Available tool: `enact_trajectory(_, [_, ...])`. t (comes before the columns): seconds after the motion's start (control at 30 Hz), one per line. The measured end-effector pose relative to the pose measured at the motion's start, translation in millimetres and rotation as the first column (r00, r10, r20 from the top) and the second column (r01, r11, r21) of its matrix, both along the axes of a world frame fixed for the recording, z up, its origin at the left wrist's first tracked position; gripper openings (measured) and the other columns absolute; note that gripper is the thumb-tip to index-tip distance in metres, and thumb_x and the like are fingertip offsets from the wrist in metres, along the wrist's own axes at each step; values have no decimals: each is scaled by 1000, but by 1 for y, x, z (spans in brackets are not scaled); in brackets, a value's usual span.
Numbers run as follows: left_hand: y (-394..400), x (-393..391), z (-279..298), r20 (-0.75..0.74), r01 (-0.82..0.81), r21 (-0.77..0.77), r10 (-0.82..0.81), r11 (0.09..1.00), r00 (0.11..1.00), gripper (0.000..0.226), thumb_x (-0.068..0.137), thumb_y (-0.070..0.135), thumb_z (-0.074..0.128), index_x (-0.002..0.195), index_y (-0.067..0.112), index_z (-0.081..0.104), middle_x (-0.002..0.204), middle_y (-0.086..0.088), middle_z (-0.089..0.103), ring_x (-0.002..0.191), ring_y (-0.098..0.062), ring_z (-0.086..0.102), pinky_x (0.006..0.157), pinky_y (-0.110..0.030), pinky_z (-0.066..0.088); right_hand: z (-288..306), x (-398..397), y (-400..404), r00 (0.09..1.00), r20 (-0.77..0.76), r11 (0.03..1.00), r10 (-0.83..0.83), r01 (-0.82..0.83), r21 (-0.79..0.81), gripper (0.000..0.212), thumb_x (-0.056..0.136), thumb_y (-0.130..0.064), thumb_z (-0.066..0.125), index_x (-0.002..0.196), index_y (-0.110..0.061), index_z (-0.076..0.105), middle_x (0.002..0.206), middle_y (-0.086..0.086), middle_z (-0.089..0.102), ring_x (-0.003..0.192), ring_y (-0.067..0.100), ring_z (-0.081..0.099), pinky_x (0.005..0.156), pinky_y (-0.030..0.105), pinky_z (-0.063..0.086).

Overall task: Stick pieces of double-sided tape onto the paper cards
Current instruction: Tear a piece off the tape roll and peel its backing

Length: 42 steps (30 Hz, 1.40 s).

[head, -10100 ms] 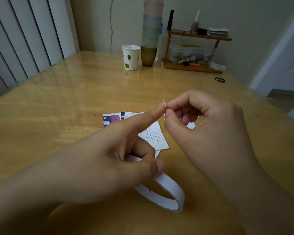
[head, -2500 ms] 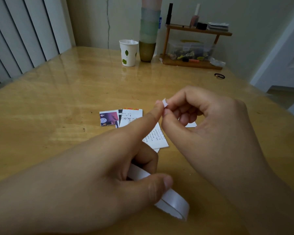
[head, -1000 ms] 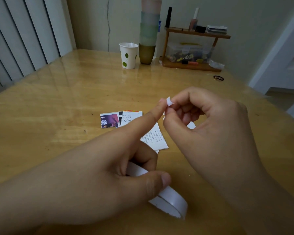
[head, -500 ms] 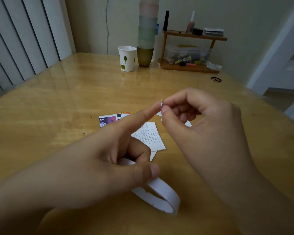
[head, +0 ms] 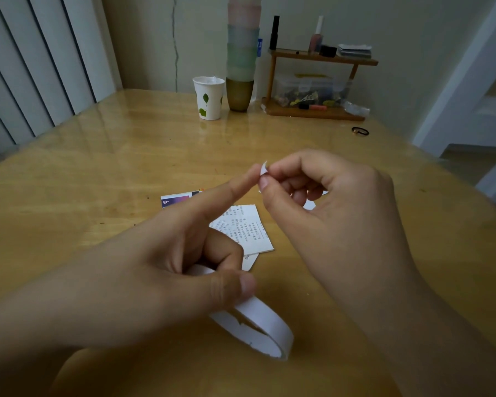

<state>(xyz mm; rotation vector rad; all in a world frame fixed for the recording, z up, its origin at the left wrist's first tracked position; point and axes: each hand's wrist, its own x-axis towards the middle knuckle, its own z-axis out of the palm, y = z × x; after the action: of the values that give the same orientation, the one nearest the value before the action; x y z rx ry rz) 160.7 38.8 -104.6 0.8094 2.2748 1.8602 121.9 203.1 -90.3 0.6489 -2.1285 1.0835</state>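
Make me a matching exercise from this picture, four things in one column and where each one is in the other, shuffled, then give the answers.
Things
1. tape roll
2. small tape piece
3. paper cup
4. black hair tie

Places
A. far end of the table, beside the tall stack of cups
B. pinched at the right hand's fingers
C. under the left hand
D. lying alone near the table's far right edge

Pairs: 1-C, 2-B, 3-A, 4-D

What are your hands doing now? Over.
Left hand holds tape roll. Right hand pinches small tape piece. Paper cards uncovered on table. Nothing blocking.
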Motion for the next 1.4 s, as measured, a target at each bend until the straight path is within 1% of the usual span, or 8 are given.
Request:
enact_trajectory(0.03, [-4,-2,-5,-10,47,20,-46,999,999,79,65,32,70,123,-15,43,51,20,48,43,4,40,45,-6,34,0,0,0,1000,2,1000,3,-3,-5,8,82,-22,66,76,-19,71,60,-9,59,63,14,54,58,19,42])
enact_trajectory(0.07, [-4,-3,-1,9,80,48,-81,996,997,84,68,31,73,141,11,36,53,18,48,44,-1,37,45,-9,34,0,0,0,1000,1,1000,6,-6,-7,8,82,-22,66,77,-20,71,60,-9,59,64,13,54,58,17,43])
enact_trajectory(0.1, [-6,-4,0,18,106,59,-107,993,994,82,72,32,73,142,37,33,55,17,49,46,-5,35,45,-11,33,1,0,1,1000,-1,1000,9,-9,-4,8,82,-22,65,78,-20,71,60,-10,59,64,12,54,58,16,43])
enact_trajectory(0.13, [-8,-5,0,18,117,65,-118,991,993,78,74,31,73,138,50,33,56,16,49,46,-7,33,45,-11,32,1,0,1,1000,-2,1000,12,-12,-1,8,83,-22,65,79,-20,72,61,-10,60,65,10,55,58,15,43])
enact_trajectory(0.17, [-10,-6,-2,6,105,48,-106,993,994,78,74,30,72,136,54,32,56,16,49,46,-7,32,45,-12,32,2,0,1,1000,-4,1000,16,-16,0,8,83,-22,65,80,-20,72,61,-10,60,66,9,55,59,14,44])
enact_trajectory(0.6, [-9,-4,2,43,108,40,-110,993,993,76,72,26,69,134,55,36,55,16,49,45,-3,34,45,-11,32,-1,1,-1,995,-96,999,-29,33,40,6,81,-18,65,79,-19,71,59,-7,59,58,14,52,57,26,41])
enact_trajectory(0.97, [-8,-3,1,3,102,14,-102,995,995,72,74,37,72,134,55,36,55,15,46,46,-6,33,47,-12,32,0,0,1,994,-109,999,-30,34,34,9,81,-15,65,74,-19,71,56,-8,57,59,14,52,56,22,40])
enact_trajectory(1.4, [-9,-3,2,16,94,31,-95,995,995,77,71,25,69,132,57,36,53,10,45,44,-7,32,45,-11,31,1,0,3,998,-63,999,22,-21,24,8,82,-19,65,83,-19,73,60,-5,61,60,15,54,59,23,41])
